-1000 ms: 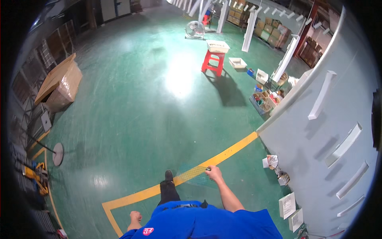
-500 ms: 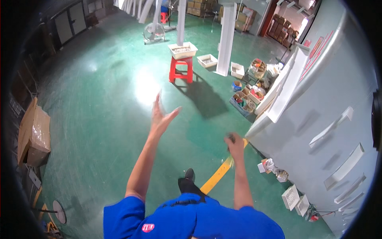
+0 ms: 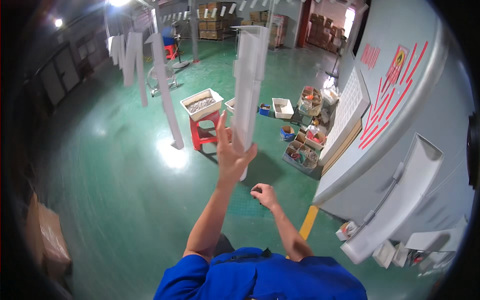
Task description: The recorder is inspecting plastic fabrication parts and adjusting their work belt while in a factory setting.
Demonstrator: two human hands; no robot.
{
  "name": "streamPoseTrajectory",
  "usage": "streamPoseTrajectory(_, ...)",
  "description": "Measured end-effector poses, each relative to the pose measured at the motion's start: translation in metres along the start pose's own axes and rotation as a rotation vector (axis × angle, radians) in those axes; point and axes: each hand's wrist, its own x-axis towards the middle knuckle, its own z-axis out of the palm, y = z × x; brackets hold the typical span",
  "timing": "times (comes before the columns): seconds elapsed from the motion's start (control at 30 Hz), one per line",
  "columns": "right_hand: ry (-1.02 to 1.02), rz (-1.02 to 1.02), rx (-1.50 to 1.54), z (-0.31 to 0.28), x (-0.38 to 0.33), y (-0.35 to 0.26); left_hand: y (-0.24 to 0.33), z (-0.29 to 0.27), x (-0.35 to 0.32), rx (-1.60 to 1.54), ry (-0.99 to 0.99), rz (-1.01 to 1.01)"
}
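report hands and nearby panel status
Left hand open at hanging white panel, contact unclear. Right hand closed, apparently on small dark object. Red stool beyond left hand.

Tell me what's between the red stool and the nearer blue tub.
In the head view, the left hand and a hanging white panel appear between them.

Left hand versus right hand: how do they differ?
The left hand is open, fingers and thumb spread by the long white piece; the right hand is curled closed, anything held unclear. The left hand is higher in the picture than the right hand. Both are bare.
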Motion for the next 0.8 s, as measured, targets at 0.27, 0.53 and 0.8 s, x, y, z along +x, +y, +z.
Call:
streamPoseTrajectory(0.27,0.128,0.128,-0.268,0.013,0.165,0.118,-0.072,-0.059,0.112,-0.019,0.197,-0.066)
streamPoseTrajectory(0.53,-0.032,0.614,-0.511,-0.051,0.264,0.248,-0.157,-0.070,0.212,0.001,0.437,0.119)
streamPoseTrajectory(0.8,-0.209,0.529,-0.648,-0.143,0.488,0.292,-0.195,-0.045,0.301,0.622,0.815,0.168)
